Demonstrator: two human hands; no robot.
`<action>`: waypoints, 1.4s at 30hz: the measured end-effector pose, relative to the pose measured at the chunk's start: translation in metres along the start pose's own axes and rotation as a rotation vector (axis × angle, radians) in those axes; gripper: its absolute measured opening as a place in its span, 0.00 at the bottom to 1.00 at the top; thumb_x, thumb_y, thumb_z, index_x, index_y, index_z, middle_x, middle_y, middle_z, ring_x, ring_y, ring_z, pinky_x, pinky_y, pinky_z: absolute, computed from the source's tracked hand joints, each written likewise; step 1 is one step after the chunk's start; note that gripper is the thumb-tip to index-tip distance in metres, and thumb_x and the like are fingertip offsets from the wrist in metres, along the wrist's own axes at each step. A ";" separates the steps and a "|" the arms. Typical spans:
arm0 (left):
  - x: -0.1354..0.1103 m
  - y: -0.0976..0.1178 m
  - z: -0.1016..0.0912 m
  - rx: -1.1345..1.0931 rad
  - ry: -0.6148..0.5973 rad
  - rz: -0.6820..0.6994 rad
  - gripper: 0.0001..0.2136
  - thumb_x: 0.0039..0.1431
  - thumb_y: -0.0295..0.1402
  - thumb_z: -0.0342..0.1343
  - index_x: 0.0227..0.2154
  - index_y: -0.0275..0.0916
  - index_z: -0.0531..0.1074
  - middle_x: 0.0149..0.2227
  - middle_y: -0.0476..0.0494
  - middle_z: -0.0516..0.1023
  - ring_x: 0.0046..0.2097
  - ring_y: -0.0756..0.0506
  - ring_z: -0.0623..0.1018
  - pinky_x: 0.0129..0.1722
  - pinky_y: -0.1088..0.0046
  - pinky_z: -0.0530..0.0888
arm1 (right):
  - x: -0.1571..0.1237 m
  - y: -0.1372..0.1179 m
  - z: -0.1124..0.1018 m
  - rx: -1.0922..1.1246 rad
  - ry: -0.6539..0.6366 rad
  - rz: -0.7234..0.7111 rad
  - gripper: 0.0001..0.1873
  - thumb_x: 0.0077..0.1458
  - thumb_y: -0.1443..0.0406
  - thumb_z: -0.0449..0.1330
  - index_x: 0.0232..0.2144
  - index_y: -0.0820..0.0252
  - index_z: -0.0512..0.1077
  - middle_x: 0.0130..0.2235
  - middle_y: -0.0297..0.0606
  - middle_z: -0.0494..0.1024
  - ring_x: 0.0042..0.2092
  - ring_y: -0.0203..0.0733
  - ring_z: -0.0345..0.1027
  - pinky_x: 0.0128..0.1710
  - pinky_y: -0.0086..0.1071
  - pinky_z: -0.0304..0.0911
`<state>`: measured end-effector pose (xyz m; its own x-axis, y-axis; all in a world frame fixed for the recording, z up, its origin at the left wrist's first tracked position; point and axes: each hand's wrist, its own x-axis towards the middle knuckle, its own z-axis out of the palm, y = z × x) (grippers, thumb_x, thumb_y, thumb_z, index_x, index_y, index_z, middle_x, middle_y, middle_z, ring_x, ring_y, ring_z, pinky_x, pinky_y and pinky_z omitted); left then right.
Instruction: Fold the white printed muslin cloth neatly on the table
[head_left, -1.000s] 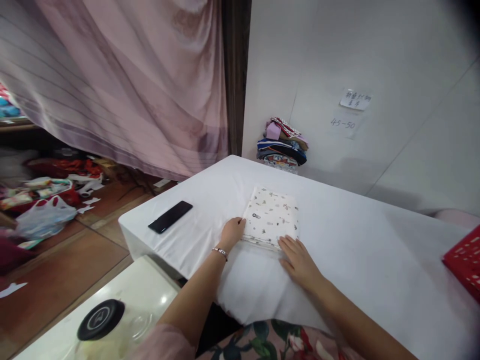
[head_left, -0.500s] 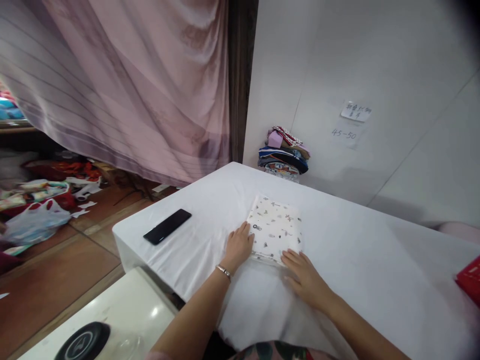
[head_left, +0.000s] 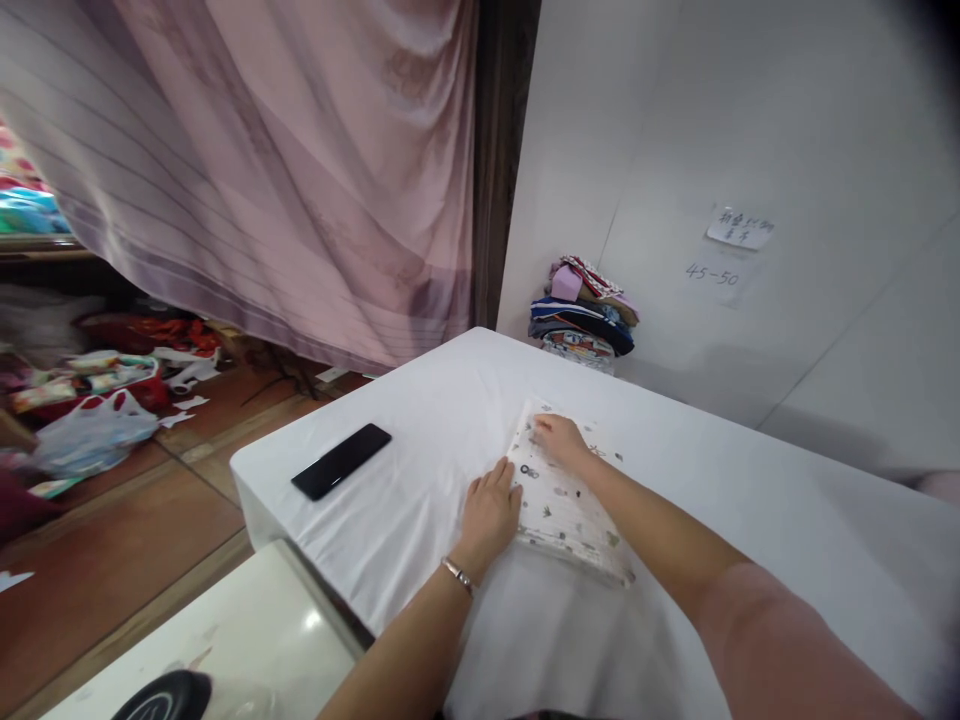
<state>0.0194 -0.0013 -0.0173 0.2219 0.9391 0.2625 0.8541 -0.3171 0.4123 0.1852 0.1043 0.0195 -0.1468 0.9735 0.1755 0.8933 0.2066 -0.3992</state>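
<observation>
A folded white cloth with small printed figures [head_left: 564, 510] lies on the white-covered table [head_left: 750, 520]. My left hand [head_left: 491, 512], with a bracelet on the wrist, rests flat against the cloth's left edge, fingers together and stretched out. My right hand [head_left: 559, 440] reaches across the cloth and lies on its far left corner, fingers bent down onto the fabric. Neither hand lifts the cloth.
A black phone [head_left: 341, 461] lies on the table to the left. A stack of folded clothes [head_left: 585, 312] sits at the far table edge against the white wall. A pink curtain [head_left: 262, 180] hangs left. Bags and litter [head_left: 90, 420] cover the floor.
My right hand has moved from the cloth's near right corner across to its far left corner. My left hand has stayed at the left edge. The view has shifted slightly.
</observation>
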 end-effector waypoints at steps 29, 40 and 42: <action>-0.001 0.002 -0.002 -0.050 -0.073 -0.032 0.21 0.62 0.35 0.39 0.57 0.39 0.60 0.61 0.42 0.59 0.58 0.44 0.63 0.55 0.64 0.60 | 0.066 0.013 0.008 0.045 -0.144 0.027 0.11 0.54 0.69 0.53 0.39 0.58 0.71 0.37 0.35 0.77 0.38 0.36 0.69 0.37 0.25 0.59; 0.000 0.004 -0.004 -0.054 -0.096 -0.054 0.21 0.61 0.34 0.41 0.57 0.38 0.60 0.61 0.42 0.59 0.58 0.42 0.64 0.55 0.62 0.60 | 0.104 0.015 0.011 0.123 -0.234 0.430 0.14 0.55 0.62 0.54 0.25 0.67 0.73 0.20 0.41 0.74 0.18 0.35 0.67 0.20 0.26 0.62; 0.000 0.004 -0.004 -0.060 -0.102 -0.058 0.21 0.61 0.34 0.41 0.56 0.38 0.61 0.61 0.43 0.59 0.57 0.42 0.65 0.55 0.61 0.61 | 0.111 0.014 0.013 0.076 -0.261 0.447 0.12 0.50 0.64 0.58 0.21 0.68 0.73 0.15 0.41 0.71 0.18 0.38 0.67 0.21 0.27 0.62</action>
<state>0.0210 -0.0027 -0.0120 0.2228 0.9636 0.1477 0.8378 -0.2668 0.4764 0.1763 0.2163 0.0216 0.1320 0.9584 -0.2530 0.8612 -0.2373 -0.4495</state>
